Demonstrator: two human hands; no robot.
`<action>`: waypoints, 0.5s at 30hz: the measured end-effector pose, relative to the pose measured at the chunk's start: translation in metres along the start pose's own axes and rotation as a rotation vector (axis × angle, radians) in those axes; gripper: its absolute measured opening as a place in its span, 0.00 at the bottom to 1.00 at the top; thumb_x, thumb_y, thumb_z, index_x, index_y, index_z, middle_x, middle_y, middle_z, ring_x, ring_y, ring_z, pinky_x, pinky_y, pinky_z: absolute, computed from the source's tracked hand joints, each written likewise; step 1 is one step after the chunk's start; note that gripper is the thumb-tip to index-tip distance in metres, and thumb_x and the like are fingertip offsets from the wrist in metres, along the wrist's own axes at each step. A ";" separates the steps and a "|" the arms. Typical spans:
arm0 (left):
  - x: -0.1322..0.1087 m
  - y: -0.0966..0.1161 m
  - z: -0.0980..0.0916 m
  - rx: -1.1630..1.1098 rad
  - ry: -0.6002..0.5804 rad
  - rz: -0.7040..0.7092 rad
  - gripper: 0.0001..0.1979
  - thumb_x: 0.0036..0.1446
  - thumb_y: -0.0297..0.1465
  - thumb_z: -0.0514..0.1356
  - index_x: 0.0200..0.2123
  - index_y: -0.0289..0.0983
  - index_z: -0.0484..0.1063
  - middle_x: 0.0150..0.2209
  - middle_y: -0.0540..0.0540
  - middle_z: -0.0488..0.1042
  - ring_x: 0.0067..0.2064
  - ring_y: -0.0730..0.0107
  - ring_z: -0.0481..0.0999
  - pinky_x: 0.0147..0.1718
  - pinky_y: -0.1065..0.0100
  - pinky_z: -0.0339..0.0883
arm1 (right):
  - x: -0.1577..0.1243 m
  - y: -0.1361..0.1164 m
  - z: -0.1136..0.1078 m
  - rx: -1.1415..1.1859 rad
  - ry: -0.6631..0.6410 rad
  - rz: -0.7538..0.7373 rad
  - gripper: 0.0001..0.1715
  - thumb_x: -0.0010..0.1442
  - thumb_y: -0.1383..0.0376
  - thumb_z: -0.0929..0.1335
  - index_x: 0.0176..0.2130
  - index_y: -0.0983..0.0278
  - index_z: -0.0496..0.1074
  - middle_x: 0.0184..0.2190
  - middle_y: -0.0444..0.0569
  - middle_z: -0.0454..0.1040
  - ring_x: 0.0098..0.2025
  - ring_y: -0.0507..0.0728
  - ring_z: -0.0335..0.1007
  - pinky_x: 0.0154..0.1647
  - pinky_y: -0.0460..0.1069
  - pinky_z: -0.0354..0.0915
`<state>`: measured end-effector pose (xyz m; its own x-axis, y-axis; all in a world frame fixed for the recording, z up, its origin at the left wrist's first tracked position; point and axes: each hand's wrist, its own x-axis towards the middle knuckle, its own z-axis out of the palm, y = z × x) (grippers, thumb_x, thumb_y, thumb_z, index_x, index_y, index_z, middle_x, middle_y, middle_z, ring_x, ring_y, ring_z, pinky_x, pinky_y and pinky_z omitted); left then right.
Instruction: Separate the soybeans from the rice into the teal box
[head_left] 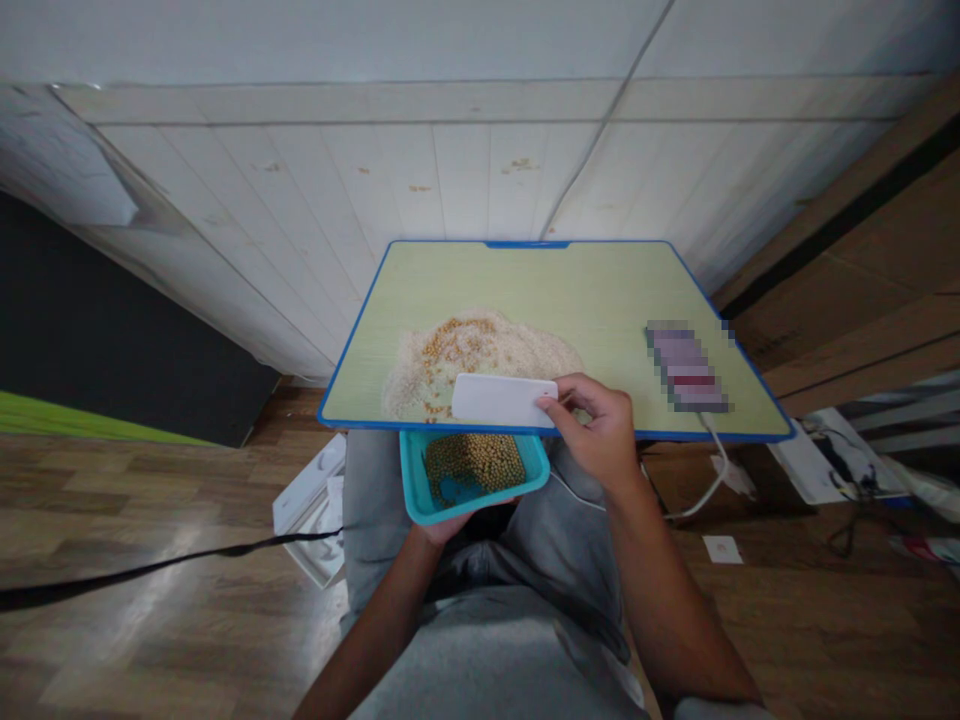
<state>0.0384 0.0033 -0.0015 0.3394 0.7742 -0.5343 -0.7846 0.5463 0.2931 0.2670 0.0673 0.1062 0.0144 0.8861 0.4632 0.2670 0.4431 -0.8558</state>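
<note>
My right hand (592, 420) pinches the right end of a flat white card (499, 400), held near the front edge of a small pale-green table (600, 290) with a blue rim. Just beyond the card lies a spread heap of white rice grains (536, 345), with yellowish beans (450, 345) scattered over its left part. Below the table edge my left hand (446, 525) supports a turquoise plastic tub (412, 490) from underneath; its fingers are mostly hidden. Many round yellow-green beans (487, 460) lie in the tub, and some of its bottom shows at the lower left.
A pixelated phone-like object (686, 365) rests at the table's right, with a white cable (721, 460) running down from it. Left of my legs an opened white box (311, 510) sits near a black strap (225, 550). Cardboard (862, 270) stands at the right.
</note>
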 end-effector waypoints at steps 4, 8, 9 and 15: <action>-0.001 0.002 -0.004 -0.035 0.038 0.001 0.39 0.74 0.61 0.44 0.63 0.46 0.84 0.73 0.44 0.78 0.79 0.31 0.68 0.76 0.24 0.61 | 0.000 0.000 0.004 -0.014 0.010 -0.005 0.06 0.65 0.62 0.75 0.34 0.59 0.81 0.26 0.42 0.80 0.26 0.53 0.75 0.29 0.47 0.70; -0.003 0.005 -0.004 -0.049 0.044 -0.014 0.33 0.72 0.60 0.53 0.66 0.49 0.82 0.68 0.44 0.83 0.77 0.33 0.71 0.74 0.25 0.64 | -0.001 -0.002 0.005 -0.026 0.010 0.006 0.07 0.65 0.61 0.75 0.33 0.59 0.80 0.26 0.42 0.79 0.26 0.53 0.74 0.30 0.48 0.70; -0.004 0.005 -0.003 -0.051 0.046 -0.008 0.32 0.71 0.59 0.55 0.66 0.50 0.82 0.67 0.44 0.84 0.77 0.33 0.72 0.74 0.25 0.64 | -0.001 -0.003 0.005 -0.022 0.008 0.010 0.08 0.65 0.61 0.75 0.33 0.59 0.80 0.26 0.42 0.79 0.26 0.53 0.74 0.30 0.48 0.70; -0.006 0.006 0.010 -0.077 0.097 0.002 0.33 0.77 0.56 0.48 0.64 0.46 0.83 0.65 0.44 0.85 0.75 0.41 0.75 0.75 0.34 0.68 | -0.004 -0.006 0.007 -0.005 -0.033 0.012 0.08 0.65 0.61 0.75 0.33 0.59 0.80 0.25 0.41 0.78 0.25 0.53 0.73 0.29 0.47 0.69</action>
<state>0.0367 0.0047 0.0113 0.2892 0.7386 -0.6090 -0.8239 0.5159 0.2345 0.2590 0.0619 0.1077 -0.0139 0.8953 0.4452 0.2717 0.4319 -0.8600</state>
